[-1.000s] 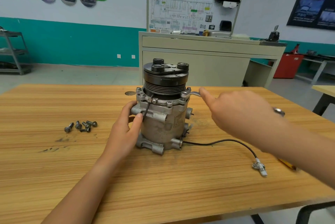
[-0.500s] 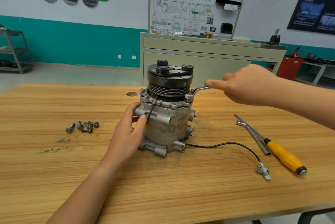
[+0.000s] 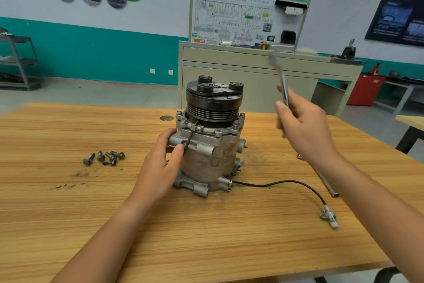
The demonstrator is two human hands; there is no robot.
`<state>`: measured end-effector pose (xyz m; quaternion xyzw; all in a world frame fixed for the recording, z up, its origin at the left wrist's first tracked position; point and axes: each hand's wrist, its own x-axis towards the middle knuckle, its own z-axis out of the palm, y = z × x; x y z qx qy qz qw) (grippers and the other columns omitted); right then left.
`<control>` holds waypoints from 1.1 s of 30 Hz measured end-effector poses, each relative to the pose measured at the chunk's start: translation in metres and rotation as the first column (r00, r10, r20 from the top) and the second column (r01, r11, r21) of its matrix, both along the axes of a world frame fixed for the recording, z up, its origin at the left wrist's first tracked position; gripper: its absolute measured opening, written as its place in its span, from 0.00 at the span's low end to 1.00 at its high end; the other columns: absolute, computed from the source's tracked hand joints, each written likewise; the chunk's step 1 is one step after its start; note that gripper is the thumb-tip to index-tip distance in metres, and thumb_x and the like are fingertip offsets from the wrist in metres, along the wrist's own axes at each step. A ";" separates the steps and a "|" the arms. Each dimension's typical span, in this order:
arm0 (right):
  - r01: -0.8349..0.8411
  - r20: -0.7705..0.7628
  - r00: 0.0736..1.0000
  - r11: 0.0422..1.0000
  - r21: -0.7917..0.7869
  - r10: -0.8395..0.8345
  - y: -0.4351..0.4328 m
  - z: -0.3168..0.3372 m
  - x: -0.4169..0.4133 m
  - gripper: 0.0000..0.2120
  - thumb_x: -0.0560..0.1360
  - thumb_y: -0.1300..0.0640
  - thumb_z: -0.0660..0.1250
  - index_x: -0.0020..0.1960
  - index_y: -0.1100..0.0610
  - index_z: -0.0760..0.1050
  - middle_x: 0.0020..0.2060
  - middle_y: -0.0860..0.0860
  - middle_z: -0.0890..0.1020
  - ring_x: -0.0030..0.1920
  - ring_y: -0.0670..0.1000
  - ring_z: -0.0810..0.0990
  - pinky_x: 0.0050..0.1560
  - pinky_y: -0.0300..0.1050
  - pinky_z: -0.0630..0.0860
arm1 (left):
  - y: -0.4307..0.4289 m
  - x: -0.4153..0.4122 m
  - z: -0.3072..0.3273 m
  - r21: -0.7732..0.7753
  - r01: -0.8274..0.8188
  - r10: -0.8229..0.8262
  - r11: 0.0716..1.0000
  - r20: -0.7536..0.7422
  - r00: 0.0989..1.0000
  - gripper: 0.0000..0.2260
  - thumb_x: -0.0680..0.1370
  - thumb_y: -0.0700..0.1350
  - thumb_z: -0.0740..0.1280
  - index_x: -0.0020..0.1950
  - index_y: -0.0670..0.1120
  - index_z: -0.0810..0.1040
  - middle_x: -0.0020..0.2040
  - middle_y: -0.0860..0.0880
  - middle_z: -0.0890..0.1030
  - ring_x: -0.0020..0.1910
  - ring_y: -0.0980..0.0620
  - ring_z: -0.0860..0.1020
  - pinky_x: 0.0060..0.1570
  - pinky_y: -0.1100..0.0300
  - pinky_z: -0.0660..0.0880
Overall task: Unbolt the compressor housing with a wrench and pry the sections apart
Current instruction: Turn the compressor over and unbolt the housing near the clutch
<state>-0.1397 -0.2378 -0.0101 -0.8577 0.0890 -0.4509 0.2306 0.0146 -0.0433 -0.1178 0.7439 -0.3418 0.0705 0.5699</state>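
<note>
A grey metal compressor [image 3: 210, 159] with a black pulley on top stands upright in the middle of the wooden table [image 3: 68, 214]. My left hand [image 3: 160, 165] grips its left flank, thumb against a housing lug. My right hand [image 3: 302, 127] is raised to the right of the compressor and holds a silver wrench [image 3: 281, 76] pointing up, clear of the housing and blurred by motion. Bolts sit in the upper flange around the pulley.
Several loose bolts [image 3: 104, 157] lie left of the compressor. A black cable runs from the housing base to a white connector [image 3: 329, 217]. A metal bar [image 3: 325, 182] lies at the right, partly behind my right arm. A cabinet [image 3: 252, 76] stands behind the table.
My right hand has lifted the wrench off the flange bolt and swung it upward, away from the compressor. The left hand stays on the housing.
</note>
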 end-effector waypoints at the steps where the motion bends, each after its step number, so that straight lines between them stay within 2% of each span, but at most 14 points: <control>1: 0.028 -0.043 0.998 0.986 -0.166 -0.035 0.008 0.001 -0.013 0.19 0.78 0.58 0.59 0.69 0.52 0.67 0.27 0.45 0.73 0.26 0.44 0.72 0.26 0.43 0.70 | -0.001 0.000 0.000 0.000 0.002 -0.002 1.000 0.001 1.000 0.18 0.81 0.49 0.58 0.71 0.56 0.64 0.52 0.70 0.70 0.49 0.79 0.69 0.39 0.82 0.66; 3: 0.072 -0.189 0.967 0.895 -0.441 -0.171 0.019 0.003 -0.034 0.21 0.78 0.55 0.57 0.71 0.49 0.64 0.26 0.45 0.71 0.26 0.48 0.70 0.26 0.46 0.68 | -0.001 -0.001 0.000 0.002 0.005 -0.005 1.000 -0.004 1.000 0.17 0.81 0.50 0.58 0.70 0.57 0.63 0.52 0.70 0.70 0.49 0.78 0.70 0.39 0.81 0.66; 6: 0.158 -0.409 0.783 0.786 -0.598 -0.468 0.027 0.001 -0.039 0.25 0.80 0.55 0.52 0.73 0.41 0.49 0.35 0.48 0.74 0.34 0.52 0.74 0.29 0.44 0.70 | -0.001 -0.002 0.001 -0.007 0.014 -0.014 1.000 -0.004 1.000 0.17 0.81 0.49 0.58 0.70 0.57 0.64 0.52 0.70 0.70 0.49 0.79 0.70 0.38 0.82 0.66; 7: 0.162 -0.430 0.725 0.740 -0.653 -0.538 0.030 0.000 -0.036 0.27 0.80 0.57 0.52 0.73 0.41 0.45 0.35 0.48 0.72 0.34 0.52 0.72 0.28 0.43 0.66 | 0.000 -0.002 0.002 -0.008 0.017 -0.017 1.000 -0.003 1.000 0.17 0.81 0.49 0.58 0.70 0.57 0.64 0.53 0.70 0.70 0.49 0.80 0.69 0.38 0.82 0.66; 9: 0.171 -0.423 0.671 0.682 -0.712 -0.609 0.038 0.001 -0.031 0.32 0.78 0.63 0.53 0.74 0.44 0.42 0.32 0.48 0.65 0.30 0.51 0.67 0.25 0.43 0.58 | 0.000 -0.003 0.002 -0.009 0.019 -0.019 1.000 0.003 1.000 0.16 0.81 0.49 0.58 0.68 0.59 0.63 0.53 0.70 0.70 0.49 0.80 0.69 0.38 0.83 0.65; 12: 0.172 -0.428 0.589 0.624 -0.762 -0.685 0.047 0.010 -0.029 0.31 0.75 0.67 0.55 0.73 0.52 0.47 0.30 0.49 0.60 0.26 0.49 0.59 0.23 0.42 0.54 | 0.000 -0.003 0.003 -0.012 0.023 -0.023 1.000 -0.007 1.000 0.15 0.81 0.49 0.58 0.65 0.62 0.62 0.52 0.69 0.71 0.48 0.80 0.69 0.38 0.82 0.66; 15: 0.120 -0.437 0.578 0.601 -0.790 -0.689 0.062 0.018 -0.025 0.29 0.74 0.69 0.57 0.72 0.57 0.51 0.29 0.51 0.59 0.25 0.49 0.58 0.22 0.42 0.54 | 0.000 -0.003 0.004 -0.010 0.029 -0.029 1.000 -0.015 0.999 0.14 0.81 0.49 0.58 0.65 0.62 0.62 0.52 0.70 0.70 0.48 0.79 0.70 0.38 0.81 0.66; 18: 0.047 -0.490 0.584 0.629 -0.776 -0.647 0.072 0.019 -0.022 0.29 0.75 0.68 0.57 0.72 0.57 0.50 0.30 0.51 0.58 0.26 0.50 0.57 0.22 0.43 0.55 | 0.000 -0.003 0.004 -0.020 0.031 -0.031 0.999 -0.020 0.999 0.14 0.81 0.48 0.58 0.64 0.63 0.62 0.51 0.70 0.70 0.48 0.79 0.70 0.37 0.81 0.66; 22: 0.143 -0.462 0.565 0.632 -0.761 -0.684 0.060 0.021 -0.029 0.29 0.75 0.68 0.58 0.71 0.51 0.54 0.30 0.49 0.64 0.26 0.49 0.61 0.22 0.41 0.57 | 0.000 -0.004 0.005 -0.015 0.031 -0.031 0.999 -0.032 0.999 0.14 0.80 0.50 0.58 0.63 0.65 0.62 0.52 0.70 0.70 0.48 0.78 0.70 0.37 0.80 0.67; 27: 0.194 -0.420 0.582 0.620 -0.760 -0.696 0.050 0.019 -0.041 0.31 0.76 0.65 0.57 0.72 0.45 0.49 0.29 0.47 0.64 0.26 0.47 0.62 0.22 0.40 0.57 | 0.000 -0.004 0.005 -0.015 0.040 -0.040 0.999 -0.037 0.998 0.14 0.80 0.50 0.58 0.64 0.64 0.62 0.52 0.69 0.71 0.49 0.79 0.70 0.37 0.80 0.68; 30: 0.215 -0.392 0.563 0.587 -0.780 -0.727 0.052 0.024 -0.036 0.30 0.75 0.65 0.58 0.72 0.48 0.51 0.29 0.47 0.64 0.25 0.47 0.61 0.21 0.40 0.56 | 0.000 -0.005 0.006 -0.014 0.037 -0.038 0.999 -0.039 0.999 0.14 0.81 0.50 0.58 0.63 0.65 0.61 0.51 0.70 0.70 0.48 0.79 0.70 0.36 0.81 0.67; 33: 0.135 -0.438 0.539 0.587 -0.799 -0.720 0.055 0.023 -0.030 0.29 0.75 0.68 0.57 0.72 0.56 0.50 0.30 0.50 0.62 0.26 0.49 0.60 0.22 0.41 0.57 | 0.001 -0.005 0.006 -0.024 0.045 -0.046 0.999 -0.047 0.998 0.14 0.81 0.49 0.58 0.63 0.65 0.61 0.51 0.70 0.71 0.48 0.78 0.71 0.36 0.80 0.67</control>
